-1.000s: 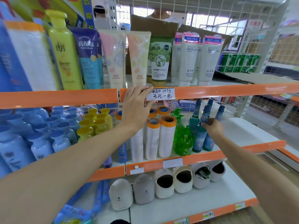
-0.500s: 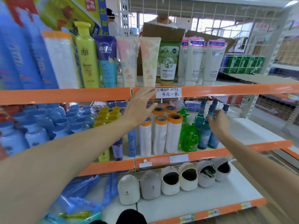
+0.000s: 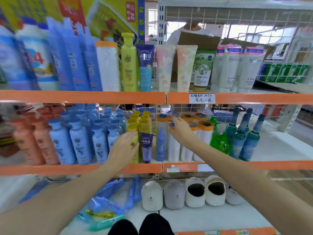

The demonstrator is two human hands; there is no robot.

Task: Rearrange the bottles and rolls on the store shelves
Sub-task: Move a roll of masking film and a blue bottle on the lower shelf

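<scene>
Apparently just beginning: left hand (image 3: 124,148) resting open-fingered on yellow bottle (image 3: 135,150), right hand (image 3: 181,131) reaching, fingers apart, toward orange-capped rolls (image 3: 205,133) at frame centre.

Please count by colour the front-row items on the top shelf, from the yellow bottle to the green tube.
yellow bottle: 1
dark blue tube: 1
pastel tubes: 2
green tube: 1
Total: 5

One head-worn wide view faces the store shelves (image 3: 81,97) straight on from close range, tilted slightly down, with both forearms reaching in from the near bottom edge.
</scene>
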